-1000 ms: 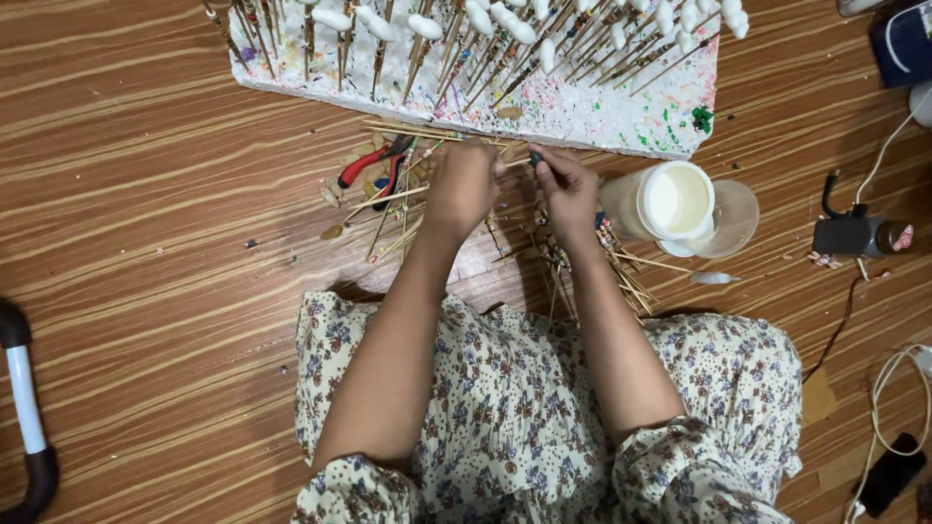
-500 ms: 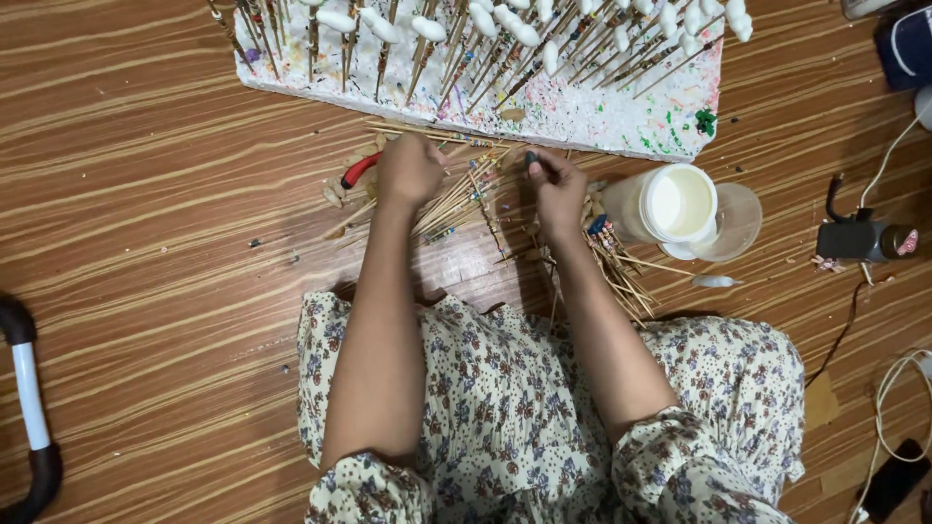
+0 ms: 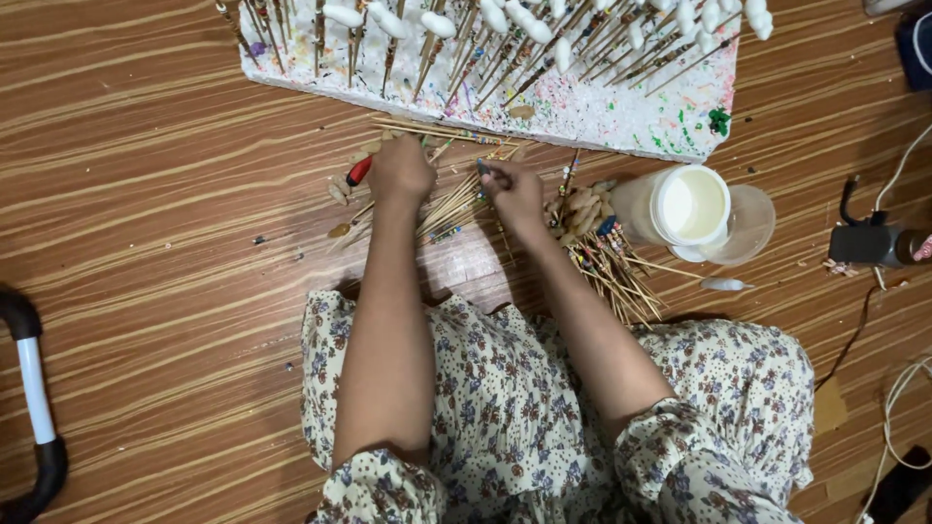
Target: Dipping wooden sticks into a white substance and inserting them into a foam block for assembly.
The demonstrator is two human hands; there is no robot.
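Observation:
My left hand (image 3: 400, 170) lies knuckles up on a loose pile of thin bamboo sticks (image 3: 456, 199) on the wooden floor. Its fingers curl down over red-handled pliers (image 3: 358, 173), of which only a bit of handle shows. My right hand (image 3: 515, 191) is just to the right, pinching one stick near a dark bead at its tip. Both hands sit just in front of a white foam board (image 3: 582, 112) splashed with paint. Several sticks with white blobs on their ends stand stuck in the board.
A white plastic jar (image 3: 689, 206) stands right of the hands, with more sticks (image 3: 612, 267) and beads beside it. A black device with cables (image 3: 869, 245) lies at the far right. A black and white handle (image 3: 34, 388) is at the left edge. My floral-clothed lap (image 3: 544, 408) fills the foreground.
My left hand has moved left from the stick it held onto the red-handled pliers. My right hand has shifted slightly left and stays pinched on a stick.

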